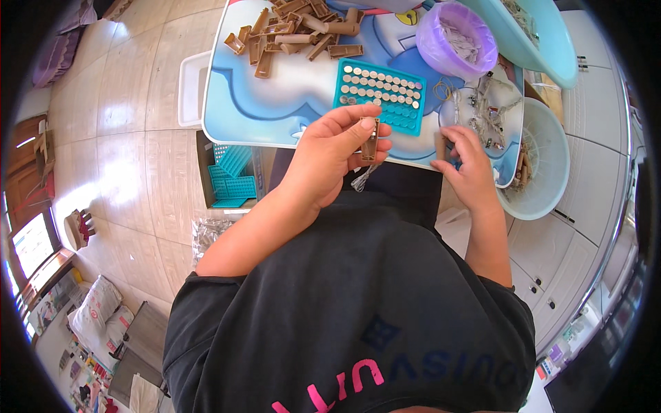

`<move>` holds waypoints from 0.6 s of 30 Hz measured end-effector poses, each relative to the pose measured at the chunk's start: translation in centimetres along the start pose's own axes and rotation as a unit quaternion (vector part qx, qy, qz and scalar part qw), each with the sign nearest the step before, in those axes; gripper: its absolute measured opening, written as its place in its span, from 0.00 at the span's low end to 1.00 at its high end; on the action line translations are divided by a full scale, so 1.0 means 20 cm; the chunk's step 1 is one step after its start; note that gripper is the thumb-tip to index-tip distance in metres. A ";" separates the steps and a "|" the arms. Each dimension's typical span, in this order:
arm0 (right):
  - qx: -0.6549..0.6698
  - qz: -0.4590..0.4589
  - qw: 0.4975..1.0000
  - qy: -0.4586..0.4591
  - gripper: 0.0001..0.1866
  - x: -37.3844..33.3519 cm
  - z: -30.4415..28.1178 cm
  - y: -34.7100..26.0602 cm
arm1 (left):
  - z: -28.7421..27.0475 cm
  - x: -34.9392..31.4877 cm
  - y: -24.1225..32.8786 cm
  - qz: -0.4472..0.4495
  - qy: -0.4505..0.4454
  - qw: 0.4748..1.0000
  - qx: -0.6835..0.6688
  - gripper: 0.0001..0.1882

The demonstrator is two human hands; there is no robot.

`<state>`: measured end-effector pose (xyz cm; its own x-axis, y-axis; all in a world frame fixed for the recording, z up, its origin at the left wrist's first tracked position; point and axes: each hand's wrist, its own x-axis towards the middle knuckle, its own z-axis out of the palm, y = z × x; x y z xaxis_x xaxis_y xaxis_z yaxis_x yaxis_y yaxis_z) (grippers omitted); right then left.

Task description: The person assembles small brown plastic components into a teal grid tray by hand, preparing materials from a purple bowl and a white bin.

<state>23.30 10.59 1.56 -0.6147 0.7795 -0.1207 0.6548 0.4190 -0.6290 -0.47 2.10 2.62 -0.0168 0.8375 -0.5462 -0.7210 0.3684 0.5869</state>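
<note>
My left hand (334,141) is closed around a brown plastic half-shell casing (370,143), hollow side up, held over the near table edge. A bundle of thin clear-grey wire (361,180) hangs below that hand. At the table's edge to the right, my right hand (469,162) has its fingers and thumb curled about a small brown plastic piece (441,144), partly hidden by the fingers. Just beyond my left hand lies a teal tray (340,86) with rows of small round silver discs, like button cells (375,84); its nearer right pockets show bare teal.
Brown casings (279,38) lie piled at the table's far left. A purple-lined tub (430,51) and wire bundles (489,113) sit at the right. Beside the table stand pale-blue basins (558,168). A box of teal trays (234,172) is on the floor at left.
</note>
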 end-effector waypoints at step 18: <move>0.070 -0.214 0.968 0.111 0.31 0.18 0.17 -0.38 | -0.01 -0.02 -0.02 0.007 -0.023 1.000 0.003 0.25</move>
<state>14.56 8.58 3.25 -0.6961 0.6362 0.3327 0.2855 0.6704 -0.6848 -0.33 1.55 2.57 0.0055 0.8597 -0.5107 -0.7162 0.3598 0.5979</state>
